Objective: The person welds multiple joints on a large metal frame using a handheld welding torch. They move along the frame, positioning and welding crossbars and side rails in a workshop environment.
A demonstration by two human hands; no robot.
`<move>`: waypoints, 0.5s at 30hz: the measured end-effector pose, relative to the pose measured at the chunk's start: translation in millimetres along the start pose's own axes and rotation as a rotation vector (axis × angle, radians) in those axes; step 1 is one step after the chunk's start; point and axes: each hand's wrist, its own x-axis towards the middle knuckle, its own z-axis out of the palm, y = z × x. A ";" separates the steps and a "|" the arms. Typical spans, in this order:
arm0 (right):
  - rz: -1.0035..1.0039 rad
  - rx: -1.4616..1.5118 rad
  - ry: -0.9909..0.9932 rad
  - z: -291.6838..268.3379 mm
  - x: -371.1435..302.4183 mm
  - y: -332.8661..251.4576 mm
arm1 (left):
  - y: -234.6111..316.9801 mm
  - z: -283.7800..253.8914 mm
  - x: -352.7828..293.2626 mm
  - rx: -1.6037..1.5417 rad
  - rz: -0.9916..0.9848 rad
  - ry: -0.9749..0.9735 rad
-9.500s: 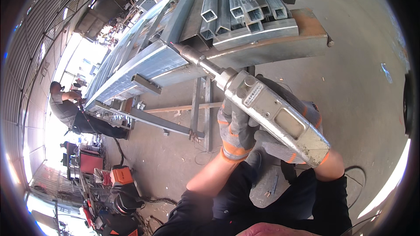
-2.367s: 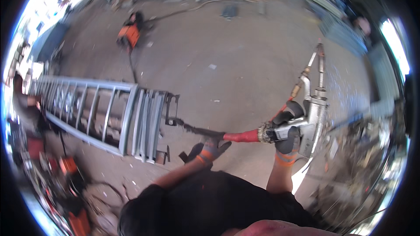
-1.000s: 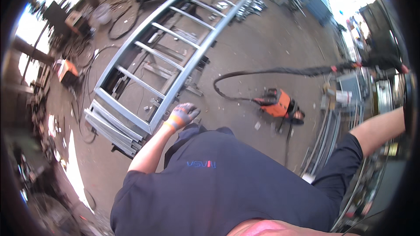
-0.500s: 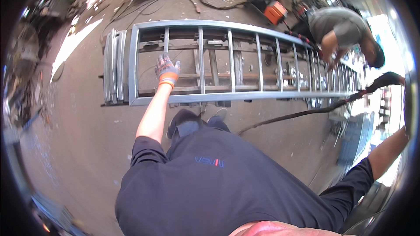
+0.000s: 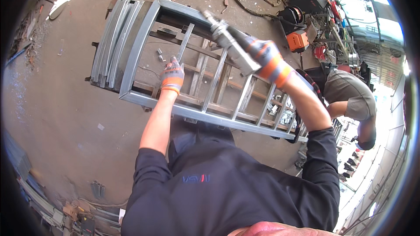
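Note:
A long grey metal frame (image 5: 192, 112) with cross rungs, like a ladder or railing panel, lies in front of me. My left hand (image 5: 172, 75), in a grey and orange glove, is closed around the leftmost rung (image 5: 187, 41); the hand hides the rung's lower part. Raised over the frame, my right hand (image 5: 270, 63) wears the same kind of glove and grips a welding gun (image 5: 232, 46). This gun has a silver body and a narrow nozzle, blurred by motion, that points toward the frame's far rail. Its black cable runs down beside my right forearm.
Loose metal bars (image 5: 116, 46) lie beside the frame's left end, on supports under it. At the right, a co-worker (image 5: 350, 89) bends over near the frame's far end. Orange and black machines (image 5: 298, 40) and a coiled cable (image 5: 249, 6) stand or lie beyond the frame.
My right hand has come in from the far right, bringing the welding gun over the frame. My left hand stays at the leftmost rung. The view has turned, so the frame now slants.

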 end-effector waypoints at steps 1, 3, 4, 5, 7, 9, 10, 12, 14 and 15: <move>0.061 0.054 -0.073 16.3 9.5 -4.6 | 1.6 -0.4 -3.5 0.035 -0.017 -0.033; -0.016 0.100 -0.052 53.5 35.0 -3.5 | 4.5 1.1 -0.4 -0.024 0.067 0.059; 0.027 0.092 -0.131 63.8 39.9 0.4 | 6.0 3.0 4.0 -0.018 0.079 0.078; 0.101 0.069 -0.259 72.9 42.3 4.6 | 8.4 6.2 10.2 -0.029 0.113 0.160; 0.125 0.041 -0.296 88.2 42.7 11.7 | 8.6 12.6 10.6 0.017 0.120 0.160; 0.127 0.026 -0.266 95.8 39.8 18.7 | 5.2 17.5 12.0 0.064 0.170 0.166; 0.131 0.028 -0.276 100.4 40.4 21.2 | 5.0 19.6 10.7 0.061 0.161 0.217; 0.186 -0.047 -0.301 107.7 40.6 24.0 | 3.7 21.2 8.6 0.050 0.178 0.242; 0.181 0.013 -0.197 113.4 42.1 26.1 | 3.7 19.9 6.8 0.044 0.173 0.240; 0.185 0.010 -0.197 115.5 43.1 27.3 | 4.1 18.4 6.6 0.041 0.162 0.226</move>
